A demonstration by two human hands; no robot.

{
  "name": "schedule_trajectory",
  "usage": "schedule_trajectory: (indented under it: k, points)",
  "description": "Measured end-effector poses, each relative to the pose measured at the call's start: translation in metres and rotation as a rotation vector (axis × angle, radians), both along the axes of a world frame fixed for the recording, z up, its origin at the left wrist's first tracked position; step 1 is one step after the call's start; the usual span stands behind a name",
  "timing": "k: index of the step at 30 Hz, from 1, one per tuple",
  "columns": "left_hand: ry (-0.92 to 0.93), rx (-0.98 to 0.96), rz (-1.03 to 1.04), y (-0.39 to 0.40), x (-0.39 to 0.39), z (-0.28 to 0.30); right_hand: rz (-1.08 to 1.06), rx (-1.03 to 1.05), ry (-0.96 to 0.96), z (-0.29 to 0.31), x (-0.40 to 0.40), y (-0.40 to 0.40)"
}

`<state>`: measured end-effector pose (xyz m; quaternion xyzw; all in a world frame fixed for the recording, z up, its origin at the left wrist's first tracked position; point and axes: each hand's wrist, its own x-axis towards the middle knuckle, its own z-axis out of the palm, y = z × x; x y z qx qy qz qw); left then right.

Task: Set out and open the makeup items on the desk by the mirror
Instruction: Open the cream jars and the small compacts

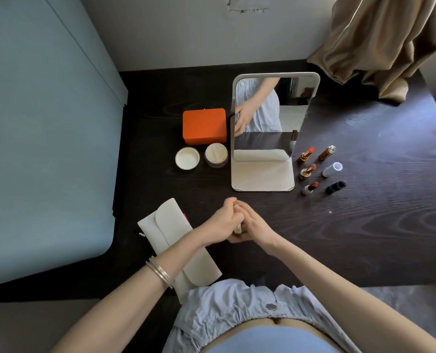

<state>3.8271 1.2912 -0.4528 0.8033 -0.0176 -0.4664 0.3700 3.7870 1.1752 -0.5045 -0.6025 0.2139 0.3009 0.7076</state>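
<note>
My left hand (pixel 220 221) and my right hand (pixel 253 226) meet over the dark desk (pixel 351 225) in front of the mirror (pixel 267 128). Both grip a small golden tube (pixel 238 228), mostly hidden between the fingers. To the right of the mirror stand three open lipsticks (pixel 307 170) with red tips. Their caps, one gold (pixel 326 152), one clear (pixel 332 169) and one black (pixel 335 187), lie beside them. Left of the mirror sit an open powder jar (pixel 215 155) and its lid (pixel 187 158).
An orange box (pixel 204 126) stands behind the jar. A white pouch (pixel 171 235) lies under my left forearm. A tan curtain (pixel 385 47) drapes onto the desk's far right corner. A pale blue surface (pixel 46 149) borders the desk on the left.
</note>
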Motion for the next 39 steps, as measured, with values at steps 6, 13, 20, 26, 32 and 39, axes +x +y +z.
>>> schedule_trajectory:
  k: [6, 13, 20, 26, 32, 39]
  points:
    - [-0.037, -0.040, 0.046, -0.011, 0.014, 0.012, -0.102, -0.100, -0.155, 0.006, 0.013, 0.004]
    - [-0.057, 0.019, -0.050, -0.001, 0.032, 0.021, -0.323, 0.230, 0.104, 0.009, 0.020, 0.002]
    - [-0.109, 0.141, 0.061, 0.026, 0.052, 0.025, -0.412, 0.557, 0.270, 0.010, 0.028, 0.015]
    - [-0.001, -0.076, 0.297, 0.052, 0.049, 0.032, -0.357, 0.419, 0.298, 0.018, 0.041, 0.016]
    - [0.023, -0.189, 0.436, 0.062, 0.037, 0.026, -0.165, -0.041, -0.010, 0.019, 0.043, 0.023]
    - [-0.017, -0.273, 0.503, 0.075, 0.034, 0.023, -0.203, -0.046, -0.085, 0.014, 0.043, 0.028]
